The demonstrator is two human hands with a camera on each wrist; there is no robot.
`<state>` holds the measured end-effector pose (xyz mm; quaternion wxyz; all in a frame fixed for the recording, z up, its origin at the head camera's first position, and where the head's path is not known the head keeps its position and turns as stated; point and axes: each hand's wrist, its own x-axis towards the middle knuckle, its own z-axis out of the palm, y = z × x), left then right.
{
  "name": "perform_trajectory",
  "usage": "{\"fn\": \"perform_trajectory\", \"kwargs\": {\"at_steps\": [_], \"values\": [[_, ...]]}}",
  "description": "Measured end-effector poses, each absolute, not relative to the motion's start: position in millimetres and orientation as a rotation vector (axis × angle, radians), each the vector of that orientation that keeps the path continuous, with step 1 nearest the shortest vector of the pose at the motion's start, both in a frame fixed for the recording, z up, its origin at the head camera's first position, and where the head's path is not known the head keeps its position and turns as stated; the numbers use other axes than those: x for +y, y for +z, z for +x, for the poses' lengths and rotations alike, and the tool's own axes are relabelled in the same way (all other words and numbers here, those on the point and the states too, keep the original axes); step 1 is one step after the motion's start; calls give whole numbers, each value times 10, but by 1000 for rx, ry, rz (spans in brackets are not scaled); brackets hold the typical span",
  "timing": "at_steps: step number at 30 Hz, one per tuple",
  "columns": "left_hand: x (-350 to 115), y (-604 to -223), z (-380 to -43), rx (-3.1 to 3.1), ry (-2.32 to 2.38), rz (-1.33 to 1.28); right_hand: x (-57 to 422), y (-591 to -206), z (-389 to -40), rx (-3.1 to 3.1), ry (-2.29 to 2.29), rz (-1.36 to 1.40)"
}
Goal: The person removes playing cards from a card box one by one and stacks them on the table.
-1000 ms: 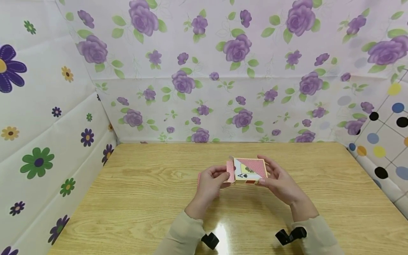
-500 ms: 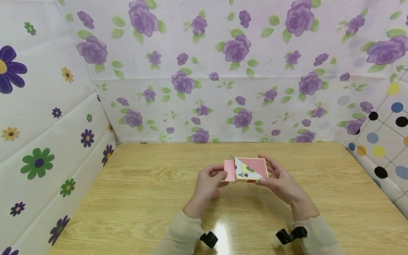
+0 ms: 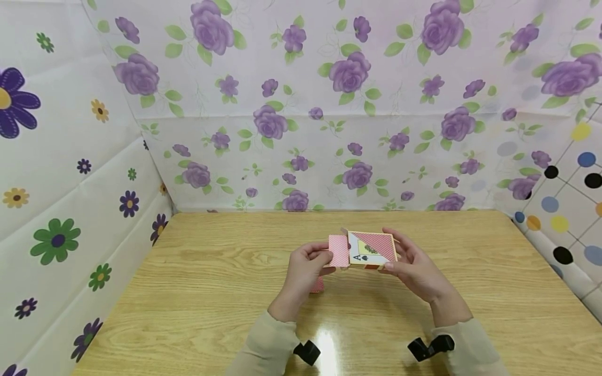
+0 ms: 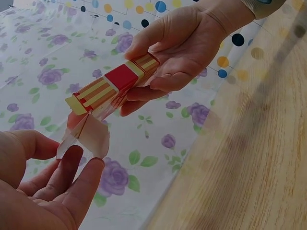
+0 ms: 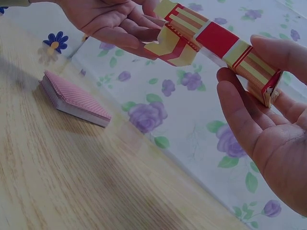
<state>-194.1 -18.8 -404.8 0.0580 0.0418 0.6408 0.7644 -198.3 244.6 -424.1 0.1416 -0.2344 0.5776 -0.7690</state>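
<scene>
My right hand [image 3: 418, 271] holds a playing-card box [image 3: 376, 244] by its right end, thumb on the near edge and fingers behind. The box shows an ace of spades and a red pattern, and its flap [image 5: 175, 45] hangs open at the left end. A red-backed playing card [image 3: 337, 251] sticks partly out of that end. My left hand [image 3: 303, 269] pinches the card's outer edge between thumb and fingers. Below, a stack of red-backed cards [image 5: 76, 100] lies on the table, mostly hidden behind my left hand in the head view.
Box and hands are above a wooden table [image 3: 202, 292]. A purple-flowered cloth [image 3: 301, 156] hangs along the back edge, with patterned cloths [image 3: 61, 177] at both sides. Black wrist mounts [image 3: 308, 352] are strapped to both sleeves.
My left hand has moved slightly left, and more of the red-backed card shows outside the box. The right hand and box have shifted only a little to the right.
</scene>
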Motion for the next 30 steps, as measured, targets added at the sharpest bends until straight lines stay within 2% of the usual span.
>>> {"fn": "perform_trajectory", "kwargs": {"at_steps": [30], "values": [[-252, -4016, -1950, 1942, 2321, 109, 2453, -4226, -1992, 1674, -2228, -663]]}}
